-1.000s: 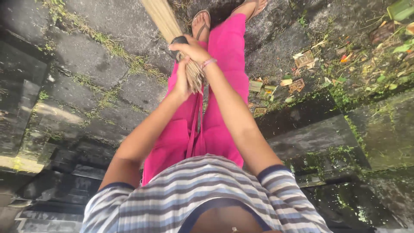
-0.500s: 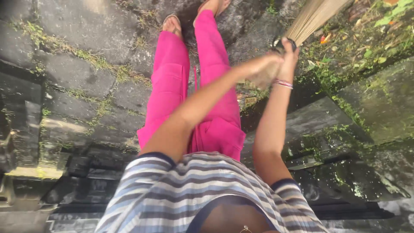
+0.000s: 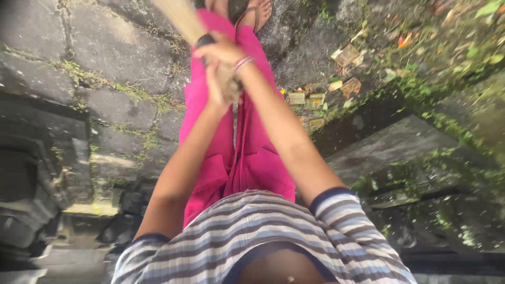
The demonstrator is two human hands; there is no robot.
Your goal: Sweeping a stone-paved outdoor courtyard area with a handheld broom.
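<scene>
Ground: dark, damp stone paving (image 3: pixel 121 52) with moss and grass in the joints; a stepped stone edge (image 3: pixel 389 152) runs along my right, and beyond it lies mossy soil.

Item in hand: a stick broom (image 3: pixel 181 18), a bundle of pale straw-coloured stalks bound by a dark band. It sits in front of my pink trousers (image 3: pixel 252 152), its bound top at waist level and its brush end slanting up and left out of view, so the tips cannot be checked.

Right hand (image 3: pixel 221 52): closed around the bundle at the dark band, fingers wrapped over it, a bracelet at the wrist. Left hand (image 3: pixel 216 87): closed around the stalk ends just below the right, touching it. Both grips appear firm; the picture is blurred, so finger placement is not certain.

Surroundings: small square woven-leaf trays (image 3: pixel 347 55) and scattered leaf scraps (image 3: pixel 310 100) lie near the stone edge on my right, well apart from the broom. My sandalled foot (image 3: pixel 258 10) shows at the top.

Assessment: for a clean stroke, I judge that the upper hand should steer at the band while the lower hand drives, keeping the tips light on the stone so debris gathers rather than scatters. Wet moss is a slip risk; short strokes toward the litter seem prudent.
</scene>
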